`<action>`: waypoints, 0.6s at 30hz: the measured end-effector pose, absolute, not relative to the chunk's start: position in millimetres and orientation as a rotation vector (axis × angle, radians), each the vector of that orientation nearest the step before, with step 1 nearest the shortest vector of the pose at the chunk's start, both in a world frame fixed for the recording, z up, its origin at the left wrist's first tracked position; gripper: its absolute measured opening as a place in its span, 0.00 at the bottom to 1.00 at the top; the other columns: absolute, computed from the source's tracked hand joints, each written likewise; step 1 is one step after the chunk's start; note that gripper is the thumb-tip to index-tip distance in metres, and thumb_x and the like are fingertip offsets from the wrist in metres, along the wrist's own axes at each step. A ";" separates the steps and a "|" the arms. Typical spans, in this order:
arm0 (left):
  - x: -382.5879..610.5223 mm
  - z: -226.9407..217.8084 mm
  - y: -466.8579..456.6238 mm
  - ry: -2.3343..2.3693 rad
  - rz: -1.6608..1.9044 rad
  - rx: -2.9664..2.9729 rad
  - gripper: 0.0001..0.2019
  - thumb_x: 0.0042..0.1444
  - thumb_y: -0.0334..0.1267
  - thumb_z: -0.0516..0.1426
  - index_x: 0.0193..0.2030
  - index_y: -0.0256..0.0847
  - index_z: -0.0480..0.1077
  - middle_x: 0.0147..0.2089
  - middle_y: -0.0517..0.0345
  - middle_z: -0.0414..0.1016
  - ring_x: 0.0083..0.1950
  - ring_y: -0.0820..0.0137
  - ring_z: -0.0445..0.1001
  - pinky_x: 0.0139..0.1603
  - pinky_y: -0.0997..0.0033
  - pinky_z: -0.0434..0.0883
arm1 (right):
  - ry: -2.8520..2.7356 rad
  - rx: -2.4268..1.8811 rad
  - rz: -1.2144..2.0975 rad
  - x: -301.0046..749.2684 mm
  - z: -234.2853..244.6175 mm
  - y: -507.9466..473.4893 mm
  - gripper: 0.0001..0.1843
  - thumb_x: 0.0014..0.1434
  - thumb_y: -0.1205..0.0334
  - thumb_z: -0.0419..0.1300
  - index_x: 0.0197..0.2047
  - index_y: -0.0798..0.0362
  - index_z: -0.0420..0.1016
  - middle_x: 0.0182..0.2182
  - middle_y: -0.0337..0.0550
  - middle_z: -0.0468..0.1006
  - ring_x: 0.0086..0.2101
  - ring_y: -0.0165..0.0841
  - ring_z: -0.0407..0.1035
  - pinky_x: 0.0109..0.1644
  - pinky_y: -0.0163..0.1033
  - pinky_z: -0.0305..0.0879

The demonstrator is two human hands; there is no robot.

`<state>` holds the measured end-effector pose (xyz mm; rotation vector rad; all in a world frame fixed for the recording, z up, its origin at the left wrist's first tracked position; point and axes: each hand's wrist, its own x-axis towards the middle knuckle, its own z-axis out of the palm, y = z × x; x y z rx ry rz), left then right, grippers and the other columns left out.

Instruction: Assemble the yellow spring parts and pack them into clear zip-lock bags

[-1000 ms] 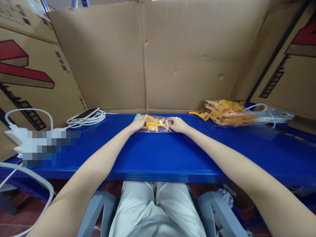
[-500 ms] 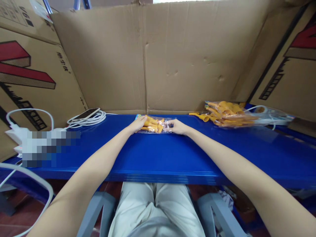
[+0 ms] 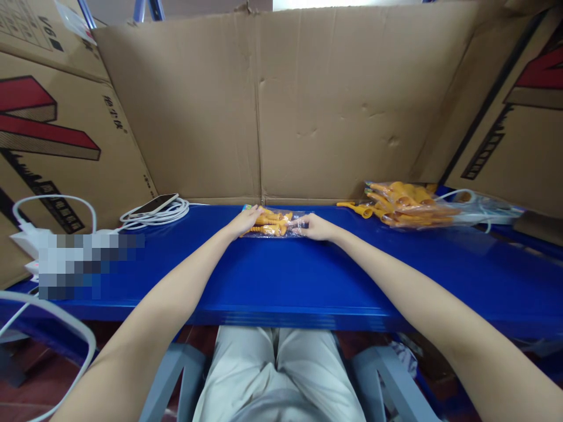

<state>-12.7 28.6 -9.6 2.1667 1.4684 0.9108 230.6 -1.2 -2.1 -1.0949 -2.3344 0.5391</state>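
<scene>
A clear plastic bag (image 3: 295,228) lies flat at the middle of the blue table. Inside it are several orange-yellow pipe-shaped plastic pieces (image 3: 269,223) with flared ends; a bit of coloured header shows at its left end. My left hand (image 3: 244,222) grips that left end, thumb side towards the pieces. At the opposite end, the fingers of my right hand (image 3: 317,227) are closed on the bare, crinkled film. Some of the right fingertips are hidden by the film's glare.
Bagged orange pipes (image 3: 404,205) are piled at the back right, a loose orange pipe (image 3: 363,210) beside them. At the left lie a phone (image 3: 158,203), a coiled white cable (image 3: 165,218) and white plugs (image 3: 33,240). Cardboard walls (image 3: 308,111) enclose the table (image 3: 281,275).
The orange pieces have shifted slightly inside the bag and now lie flatter. Both hands stay at its two ends, nearly unmoved.
</scene>
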 end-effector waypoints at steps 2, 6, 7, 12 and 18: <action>-13.2 -9.1 28.2 1.521 0.852 2.167 0.24 0.61 0.50 0.42 0.55 0.43 0.69 0.67 0.52 0.53 0.69 0.60 0.49 0.66 0.57 0.48 | -2.296 -1.190 0.433 237.0 4.6 1.9 0.13 0.54 0.65 0.57 0.42 0.53 0.79 0.42 0.41 0.79 0.43 0.34 0.73 0.51 0.38 0.64; -13.8 -7.2 25.5 1.580 0.690 2.286 0.27 0.61 0.53 0.41 0.57 0.42 0.67 0.69 0.54 0.47 0.70 0.60 0.42 0.67 0.60 0.42 | -1.988 -1.494 0.067 273.9 15.4 14.2 0.15 0.56 0.69 0.52 0.43 0.57 0.78 0.42 0.48 0.78 0.43 0.34 0.71 0.51 0.37 0.64; -13.8 -7.1 24.8 1.597 0.650 2.310 0.28 0.61 0.53 0.40 0.58 0.41 0.66 0.70 0.53 0.45 0.70 0.59 0.41 0.67 0.59 0.42 | -1.886 -1.576 -0.049 286.5 15.7 17.3 0.16 0.57 0.69 0.51 0.43 0.58 0.77 0.43 0.50 0.77 0.43 0.35 0.70 0.51 0.38 0.63; -15.0 -7.9 24.3 1.635 0.481 2.427 0.30 0.62 0.52 0.34 0.62 0.42 0.60 0.71 0.55 0.40 0.71 0.60 0.37 0.67 0.56 0.41 | -1.642 -1.918 -0.356 340.1 0.9 26.0 0.22 0.57 0.68 0.51 0.55 0.62 0.68 0.53 0.59 0.67 0.54 0.46 0.61 0.56 0.48 0.58; -17.0 -8.4 26.1 1.553 0.470 2.550 0.31 0.62 0.54 0.33 0.62 0.42 0.61 0.69 0.57 0.49 0.71 0.63 0.39 0.68 0.58 0.41 | -1.773 -2.298 -0.249 352.1 -10.5 24.7 0.23 0.58 0.57 0.53 0.56 0.50 0.70 0.55 0.54 0.66 0.55 0.49 0.61 0.54 0.51 0.59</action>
